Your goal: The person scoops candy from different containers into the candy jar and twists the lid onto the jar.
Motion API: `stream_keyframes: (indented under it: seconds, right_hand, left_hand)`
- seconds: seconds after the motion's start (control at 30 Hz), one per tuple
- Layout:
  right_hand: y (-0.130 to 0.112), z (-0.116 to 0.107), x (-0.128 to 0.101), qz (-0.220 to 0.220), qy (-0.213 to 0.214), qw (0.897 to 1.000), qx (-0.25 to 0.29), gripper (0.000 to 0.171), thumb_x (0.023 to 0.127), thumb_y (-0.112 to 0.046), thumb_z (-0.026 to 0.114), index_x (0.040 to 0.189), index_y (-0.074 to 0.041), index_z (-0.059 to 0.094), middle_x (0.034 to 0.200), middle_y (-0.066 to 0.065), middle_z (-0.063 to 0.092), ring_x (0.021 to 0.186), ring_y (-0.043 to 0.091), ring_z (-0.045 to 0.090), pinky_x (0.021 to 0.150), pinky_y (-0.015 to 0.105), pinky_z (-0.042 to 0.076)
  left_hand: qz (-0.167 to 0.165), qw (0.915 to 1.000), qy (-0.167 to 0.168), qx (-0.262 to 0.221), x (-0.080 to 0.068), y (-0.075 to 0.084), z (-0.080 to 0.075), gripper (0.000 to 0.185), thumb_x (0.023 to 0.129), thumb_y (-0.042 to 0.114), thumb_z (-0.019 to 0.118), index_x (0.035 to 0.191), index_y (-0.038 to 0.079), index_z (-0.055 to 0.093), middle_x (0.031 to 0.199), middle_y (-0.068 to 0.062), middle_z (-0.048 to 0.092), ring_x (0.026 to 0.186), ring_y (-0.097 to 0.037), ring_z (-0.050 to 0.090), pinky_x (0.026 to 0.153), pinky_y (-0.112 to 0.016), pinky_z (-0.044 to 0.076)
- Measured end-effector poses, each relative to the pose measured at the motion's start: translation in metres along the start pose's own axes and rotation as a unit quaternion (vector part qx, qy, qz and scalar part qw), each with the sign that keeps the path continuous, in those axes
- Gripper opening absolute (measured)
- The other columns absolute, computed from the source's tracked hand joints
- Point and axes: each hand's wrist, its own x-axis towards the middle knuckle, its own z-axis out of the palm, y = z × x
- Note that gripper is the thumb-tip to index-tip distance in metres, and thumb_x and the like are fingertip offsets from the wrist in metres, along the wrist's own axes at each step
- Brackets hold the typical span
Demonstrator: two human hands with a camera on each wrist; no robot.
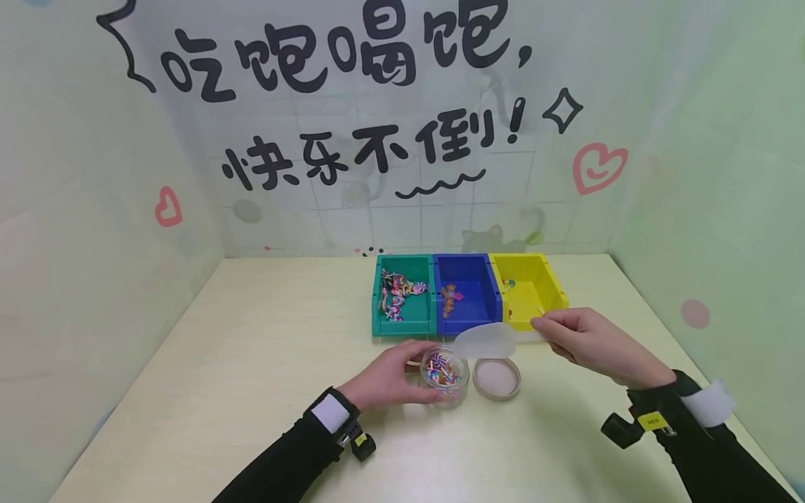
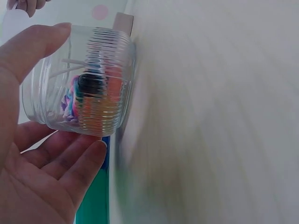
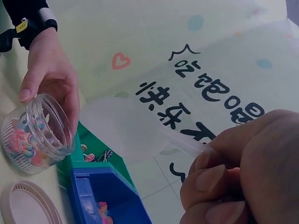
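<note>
My left hand [image 1: 399,377] grips a clear ribbed plastic jar [image 2: 88,81], thumb on one side and fingers on the other. Its mouth is uncovered, and colourful swirl pieces [image 1: 441,369] and thin white sticks show inside. The jar's base is right at the table top. To the right, my right hand [image 1: 591,346] pinches the narrow tab of a thin, translucent white disc [image 3: 124,126] between thumb and fingers. The disc hangs in the air beside the jar mouth, overlapping its rim in the head view. A pale round lid [image 1: 497,379] lies on the table beside the jar.
Behind the jar stand three joined bins: a green one [image 1: 405,330] with multicoloured swirl pieces, a blue one [image 1: 481,269] with brown and pink pieces, and a yellow one [image 1: 534,269] with a few small pieces. Printed walls [image 1: 377,223] enclose the table [image 1: 251,335].
</note>
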Motion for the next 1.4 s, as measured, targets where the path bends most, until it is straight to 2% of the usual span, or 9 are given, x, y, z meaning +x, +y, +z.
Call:
stream_keyframes:
  seconds: [0.3,0.47,0.57,0.67,0.9,1.0,1.13,1.4]
  right_hand:
    - [0.005,0.0,0.001,0.004,-0.004,0.999,0.043,0.036,0.116,-0.033,0.057,0.1,-0.003,0.068,0.076,0.003,0.053,0.067,0.014,0.046,0.057,0.026,0.034]
    - [0.009,0.001,0.003,0.001,0.001,0.998,0.07,0.036,0.116,-0.034,0.057,0.108,-0.002,0.072,0.079,-0.001,0.057,0.07,0.012,0.049,0.06,0.024,0.038]
    - [0.009,0.001,0.005,-0.004,0.011,0.997,0.082,0.034,0.116,-0.033,0.058,0.111,-0.003,0.072,0.081,-0.001,0.057,0.073,0.013,0.051,0.063,0.025,0.041]
    - [0.009,0.001,0.008,-0.014,0.03,0.996,0.086,0.031,0.115,-0.032,0.059,0.112,-0.003,0.07,0.081,0.0,0.056,0.072,0.015,0.051,0.063,0.027,0.041]
    - [0.008,0.001,0.019,-0.028,0.075,0.994,0.08,0.033,0.114,-0.035,0.061,0.106,-0.003,0.065,0.077,0.001,0.053,0.07,0.018,0.05,0.064,0.031,0.042]
    - [0.01,0.002,0.026,-0.031,0.09,0.993,0.074,0.033,0.114,-0.035,0.061,0.109,-0.002,0.064,0.078,0.0,0.053,0.07,0.018,0.051,0.064,0.031,0.043]
    - [0.008,0.003,0.034,-0.029,0.106,0.992,0.068,0.037,0.114,-0.036,0.061,0.114,0.0,0.064,0.081,0.0,0.055,0.07,0.016,0.051,0.062,0.029,0.043]
    - [0.002,0.006,0.05,-0.03,0.129,0.989,0.058,0.039,0.115,-0.035,0.059,0.117,0.003,0.065,0.084,0.002,0.058,0.07,0.014,0.051,0.062,0.027,0.043]
  left_hand:
    - [-0.012,0.9997,0.019,-0.008,-0.004,0.004,-0.002,0.087,0.088,0.035,0.095,0.16,0.008,0.054,0.148,-0.006,0.063,0.139,-0.026,0.062,0.118,-0.042,0.055]
    - [-0.013,0.9985,0.047,-0.026,-0.004,0.007,-0.009,0.075,0.1,0.04,0.082,0.16,0.006,0.053,0.158,-0.012,0.058,0.144,-0.031,0.059,0.119,-0.05,0.053]
    - [-0.005,0.9971,0.071,-0.027,-0.003,0.01,-0.015,0.065,0.107,0.04,0.072,0.16,0.007,0.053,0.158,-0.015,0.058,0.143,-0.032,0.061,0.118,-0.051,0.054]
    - [0.009,0.9944,0.102,-0.027,-0.002,0.013,-0.022,0.058,0.11,0.036,0.069,0.16,0.008,0.055,0.156,-0.017,0.059,0.142,-0.033,0.062,0.117,-0.053,0.054]
    - [0.023,0.9833,0.18,-0.01,0.001,0.018,-0.043,0.057,0.111,0.035,0.068,0.16,0.01,0.055,0.153,-0.012,0.06,0.141,-0.03,0.062,0.113,-0.052,0.056]
    - [0.021,0.9771,0.212,-0.005,0.004,0.017,-0.052,0.057,0.111,0.037,0.066,0.16,0.011,0.055,0.151,-0.012,0.061,0.141,-0.029,0.062,0.112,-0.053,0.057]
    - [0.008,0.9687,0.248,-0.004,0.009,0.015,-0.062,0.056,0.112,0.04,0.065,0.16,0.012,0.055,0.15,-0.013,0.061,0.14,-0.03,0.062,0.114,-0.054,0.056]
    - [-0.031,0.9511,0.307,0.003,0.017,0.0,-0.073,0.056,0.115,0.037,0.059,0.16,0.005,0.053,0.153,-0.02,0.058,0.146,-0.038,0.057,0.122,-0.058,0.048]
